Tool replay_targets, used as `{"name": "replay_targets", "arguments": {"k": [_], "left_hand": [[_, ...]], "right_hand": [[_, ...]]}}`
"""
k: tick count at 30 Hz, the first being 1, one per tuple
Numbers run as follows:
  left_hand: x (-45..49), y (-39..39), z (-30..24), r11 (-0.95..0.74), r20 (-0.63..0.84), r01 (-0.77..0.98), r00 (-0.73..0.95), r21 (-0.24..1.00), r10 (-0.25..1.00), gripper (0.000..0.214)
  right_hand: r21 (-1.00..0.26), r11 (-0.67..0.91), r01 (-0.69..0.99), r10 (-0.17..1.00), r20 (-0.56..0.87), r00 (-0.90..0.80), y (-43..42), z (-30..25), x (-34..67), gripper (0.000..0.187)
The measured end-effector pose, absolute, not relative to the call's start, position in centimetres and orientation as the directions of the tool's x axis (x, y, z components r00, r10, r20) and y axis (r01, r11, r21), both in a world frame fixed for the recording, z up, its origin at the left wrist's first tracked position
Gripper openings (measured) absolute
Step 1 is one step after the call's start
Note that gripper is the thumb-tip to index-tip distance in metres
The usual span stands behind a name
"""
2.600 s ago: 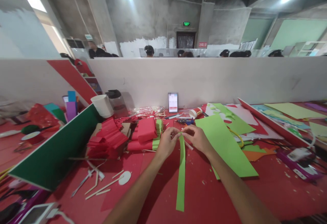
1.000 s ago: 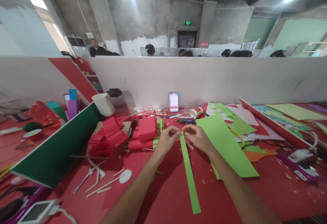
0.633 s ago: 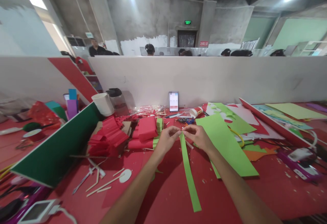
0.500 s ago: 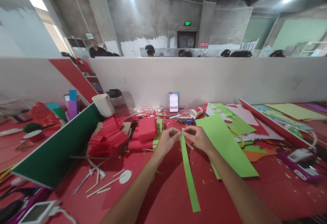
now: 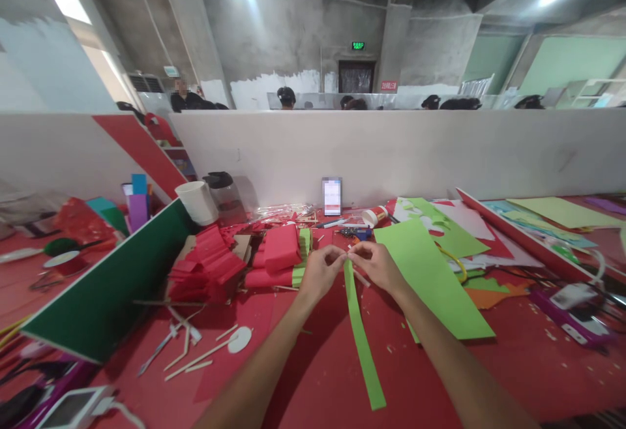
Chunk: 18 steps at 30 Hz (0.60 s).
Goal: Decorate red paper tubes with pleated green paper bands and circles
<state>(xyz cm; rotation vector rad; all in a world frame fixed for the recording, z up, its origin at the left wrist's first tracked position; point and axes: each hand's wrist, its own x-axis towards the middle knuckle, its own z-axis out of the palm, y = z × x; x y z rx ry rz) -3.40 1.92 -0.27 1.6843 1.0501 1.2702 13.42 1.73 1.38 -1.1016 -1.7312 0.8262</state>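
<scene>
A long light-green paper strip (image 5: 360, 341) runs from my fingers down across the red table (image 5: 313, 377) toward me. My left hand (image 5: 320, 271) pinches its far end from the left, fingers closed. Facing it from the right, my right hand (image 5: 380, 264) also pinches that end, fingers closed. The two hands nearly touch at the strip's top. A thin white stick (image 5: 360, 278) lies under my right hand.
A pile of red folded paper (image 5: 210, 266) and red-and-green rolls (image 5: 283, 253) lie to the left. A green board (image 5: 105, 292) leans at far left. A large green sheet (image 5: 430, 279) lies right. Behind stand a phone (image 5: 331, 195), a white cup (image 5: 196, 202) and a divider wall (image 5: 391, 148).
The strip's near end has swung from straight down to the right over the table. Both hands have stayed pinched on its far end.
</scene>
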Motion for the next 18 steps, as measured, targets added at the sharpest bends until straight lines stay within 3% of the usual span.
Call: {"name": "replay_targets", "arguments": {"k": [10,18], "left_hand": [[-3.38,1.90,-0.03,-0.450,0.424,0.177,0.170,0.875,0.890,0.011],[-3.47,1.96,-0.29,-0.425,0.394,0.183,0.183,0.887,0.901,0.018]], "right_hand": [[-0.902,0.356,0.244,0.930,0.315,-0.191,1.45,1.81,13.09,0.012],[-0.899,0.396,0.185,0.910,0.358,-0.207,1.82,1.56,13.56,0.016]]}}
